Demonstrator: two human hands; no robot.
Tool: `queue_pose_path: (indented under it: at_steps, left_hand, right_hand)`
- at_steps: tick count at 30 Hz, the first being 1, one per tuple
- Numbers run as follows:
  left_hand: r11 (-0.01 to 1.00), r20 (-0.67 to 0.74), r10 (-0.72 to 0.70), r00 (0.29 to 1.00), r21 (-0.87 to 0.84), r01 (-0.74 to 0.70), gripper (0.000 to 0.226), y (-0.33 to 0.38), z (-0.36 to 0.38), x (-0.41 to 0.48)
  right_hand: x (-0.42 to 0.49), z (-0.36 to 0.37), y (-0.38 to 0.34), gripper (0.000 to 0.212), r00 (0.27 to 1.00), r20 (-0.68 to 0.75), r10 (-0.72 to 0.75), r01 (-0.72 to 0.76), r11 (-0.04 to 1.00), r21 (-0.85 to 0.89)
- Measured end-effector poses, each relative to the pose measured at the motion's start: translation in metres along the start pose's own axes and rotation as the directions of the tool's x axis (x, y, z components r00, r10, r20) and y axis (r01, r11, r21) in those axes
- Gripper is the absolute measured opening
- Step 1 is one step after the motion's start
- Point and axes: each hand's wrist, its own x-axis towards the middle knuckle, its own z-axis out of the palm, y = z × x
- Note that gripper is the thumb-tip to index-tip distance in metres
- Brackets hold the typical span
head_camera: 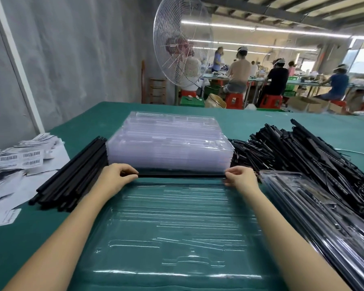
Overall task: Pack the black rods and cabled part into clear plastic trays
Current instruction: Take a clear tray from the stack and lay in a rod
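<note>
**Both hands held one rod at the far edge of the tray**

A clear plastic tray (pixel 177 217) lay flat on the green table (pixel 261 127) directly before the person, its moulded channels showing only the cloth beneath. Along the tray's far edge a single black rod (pixel 181 175) ran crosswise. The left hand (pixel 114 177) pinched the rod's left end with curled fingers and thumb, and the right hand (pixel 240 178) gripped its right end in the same way. Whether the rod had seated in a channel or sat just above it could not be told.

Just behind the tray, touching or nearly touching the rod, stood a stack of empty trays (pixel 168 143). To the tray's left lay a bundle of black rods (pixel 72 175), angled away from the person, and farther left of it a heap of barcode labels (pixel 19 158). To the tray's right lay filled trays (pixel 303 198) with dark parts inside, overlapping a large pile of cabled parts (pixel 303 148) that spread beyond them. Well behind the tray, off the table, stood a large caged fan (pixel 181 43).
</note>
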Motion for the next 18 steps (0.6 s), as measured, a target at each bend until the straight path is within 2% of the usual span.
queue_pose_path:
  at_steps: [4,7,10,12,14,16,18]
  left_hand:
    - [0.991,0.051,0.087,0.995,0.100,-0.092,0.016,-0.001,0.005,0.008]
    - [0.968,0.052,0.149,0.988,0.198,-0.156,0.004,-0.003,0.008,0.007]
    - [0.936,0.022,0.198,0.980,0.294,-0.196,0.006,-0.007,0.008,-0.001]
    - [0.936,-0.023,0.242,0.970,0.268,-0.227,0.005,0.001,0.002,-0.006]
    - [0.961,-0.007,0.232,0.973,0.155,-0.228,0.008,0.017,-0.013,-0.009]
    - [0.981,0.185,0.177,0.967,0.050,-0.189,0.013,0.032,-0.036,-0.014]
    - [0.991,0.460,0.135,0.878,-0.045,-0.128,0.009,0.040,-0.055,-0.021]
  right_hand:
    - [0.002,0.002,-0.003,0.015,0.992,-0.018,-0.128,0.114,0.930,-0.350]
    - [-0.003,-0.005,-0.005,0.015,0.991,0.027,-0.131,0.132,0.921,-0.367]
    - [-0.013,-0.012,-0.011,0.016,0.981,0.134,-0.141,0.186,0.883,-0.430]
    - [-0.019,-0.018,-0.019,0.015,0.963,0.165,-0.212,0.268,0.801,-0.536]
    - [-0.026,-0.032,-0.029,0.011,0.949,0.235,-0.211,0.312,0.742,-0.593]
    - [-0.035,-0.050,-0.038,0.010,0.921,0.381,-0.086,0.319,0.727,-0.608]
    - [-0.047,-0.063,-0.042,0.018,0.864,0.500,0.048,0.307,0.738,-0.601]
